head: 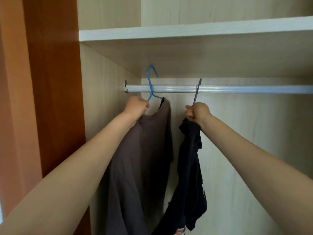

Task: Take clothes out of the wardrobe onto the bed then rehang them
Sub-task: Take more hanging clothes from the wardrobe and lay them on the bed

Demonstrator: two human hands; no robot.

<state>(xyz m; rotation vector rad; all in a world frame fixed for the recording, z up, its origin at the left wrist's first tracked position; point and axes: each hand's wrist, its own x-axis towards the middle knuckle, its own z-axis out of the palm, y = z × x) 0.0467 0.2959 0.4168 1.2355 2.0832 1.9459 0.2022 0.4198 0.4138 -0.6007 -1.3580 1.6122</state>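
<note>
Left hand (136, 106) and right hand (196, 112), fists just below the side-to-side rail (237, 89), grip a blue hanger (150, 82) bearing a brown shirt (140, 158) and a purple hanger (197, 93) bearing a black garment (191, 167), both hooks reaching above the rail.

Blue hanger (151, 82), brown shirt (140, 158), black garment (191, 167).

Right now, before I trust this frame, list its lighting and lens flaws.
Head view: a bright haze washes the shelf edge and orange-brown panel at left; the black garment is too dark to show folds; wide-angle stretch swells the left forearm and right forearm toward the bottom corners; the hanging rail is fairly sharp.
</note>
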